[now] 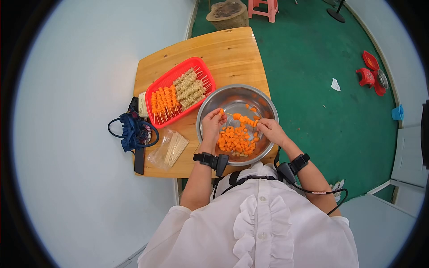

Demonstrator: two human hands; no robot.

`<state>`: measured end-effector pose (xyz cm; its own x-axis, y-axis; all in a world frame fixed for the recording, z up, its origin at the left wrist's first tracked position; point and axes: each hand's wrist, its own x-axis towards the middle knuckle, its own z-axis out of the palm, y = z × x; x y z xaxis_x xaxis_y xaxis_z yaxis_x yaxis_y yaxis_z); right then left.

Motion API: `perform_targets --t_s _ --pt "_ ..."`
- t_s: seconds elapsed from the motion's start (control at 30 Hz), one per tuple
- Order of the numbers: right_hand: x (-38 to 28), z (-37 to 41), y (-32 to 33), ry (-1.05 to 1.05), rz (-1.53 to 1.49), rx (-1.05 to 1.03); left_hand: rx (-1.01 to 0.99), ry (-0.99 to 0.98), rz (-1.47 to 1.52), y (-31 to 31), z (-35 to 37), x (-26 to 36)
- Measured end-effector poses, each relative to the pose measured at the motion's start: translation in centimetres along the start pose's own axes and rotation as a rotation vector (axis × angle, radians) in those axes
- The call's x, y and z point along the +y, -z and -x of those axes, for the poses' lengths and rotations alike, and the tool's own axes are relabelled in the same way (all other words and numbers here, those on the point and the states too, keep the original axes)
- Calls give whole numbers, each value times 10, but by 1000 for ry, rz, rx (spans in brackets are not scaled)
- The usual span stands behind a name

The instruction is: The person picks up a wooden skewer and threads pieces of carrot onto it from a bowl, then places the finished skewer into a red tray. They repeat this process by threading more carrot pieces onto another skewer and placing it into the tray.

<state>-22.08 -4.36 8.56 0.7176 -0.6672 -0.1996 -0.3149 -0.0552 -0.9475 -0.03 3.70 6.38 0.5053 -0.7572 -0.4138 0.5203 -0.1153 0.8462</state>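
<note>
Over a steel bowl [273, 109], both of my hands work at a skewer [245, 119] strung with several orange carrot pieces. My right hand [271, 131] pinches it at its right end. Between the fingertips of my left hand [212, 125] is a single carrot piece [221, 111], right at the skewer's bare left tip. Loose carrot chunks [234, 139] lie heaped in the bowl below, with a few scattered up its far side.
A red basket [193, 61] holds rows of carrot skewers [164, 102] and pale skewers [190, 88]. Bare sticks [176, 149] lie in a clear bag on the wooden table [232, 49]. A blue handbag [132, 130] sits at the left edge. Behind the table stand a stump [228, 13] and a pink stool [271, 10].
</note>
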Motion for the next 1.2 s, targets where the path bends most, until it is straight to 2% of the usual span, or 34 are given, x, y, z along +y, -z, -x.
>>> perform_targets --t_s 0.23,0.83,1.2 --pt "-3 2 -1 23 3 14 50 -169 -230 -7 2 -4" --pt "-4 2 -4 45 72 20 92 -292 -389 -14 3 -10" --pt "-1 2 -6 60 127 39 191 -430 -715 -15 5 -12"
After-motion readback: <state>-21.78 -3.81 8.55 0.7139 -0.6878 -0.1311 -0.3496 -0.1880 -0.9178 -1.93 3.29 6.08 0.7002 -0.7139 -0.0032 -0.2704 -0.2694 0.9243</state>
